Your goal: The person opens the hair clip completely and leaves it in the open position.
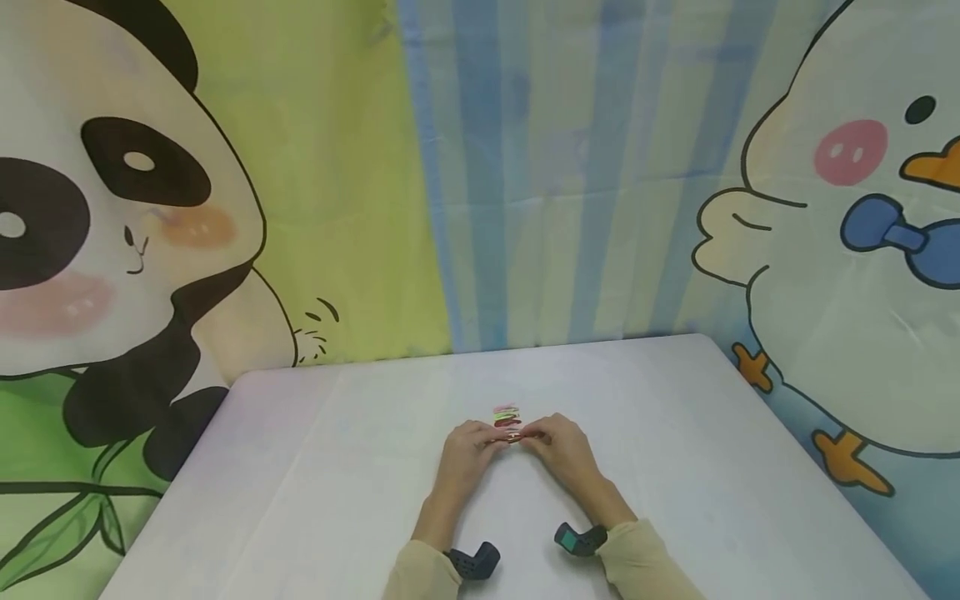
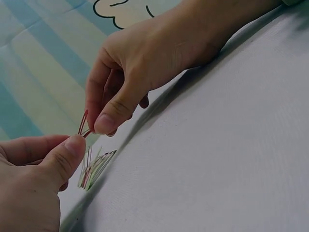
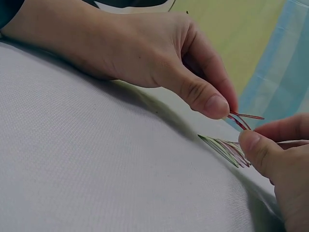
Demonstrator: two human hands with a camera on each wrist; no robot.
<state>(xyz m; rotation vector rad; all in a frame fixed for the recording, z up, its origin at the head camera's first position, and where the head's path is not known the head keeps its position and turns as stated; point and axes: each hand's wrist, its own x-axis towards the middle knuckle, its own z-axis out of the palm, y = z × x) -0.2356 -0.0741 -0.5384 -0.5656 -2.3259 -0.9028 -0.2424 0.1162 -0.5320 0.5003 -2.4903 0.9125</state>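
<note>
Thumb and fingers of my left hand (image 1: 463,460) pinch one end of a slim red hair clip (image 2: 83,122). The other end is pinched by my right hand (image 1: 564,454), so the clip (image 3: 252,116) spans the small gap between the hands. Its two thin parts stand apart in a narrow V in both wrist views. Just beyond the fingertips, a row of slim clips (image 1: 506,412) in pink, green and red lies on the white table. Fingertips cover both ends of the held clip.
The white tabletop (image 1: 337,483) stretches out on both sides of the hands. Behind it hangs a curtain (image 1: 555,167) with blue stripes, a panda and a white bird. Each wrist wears a dark strapped device (image 1: 476,562).
</note>
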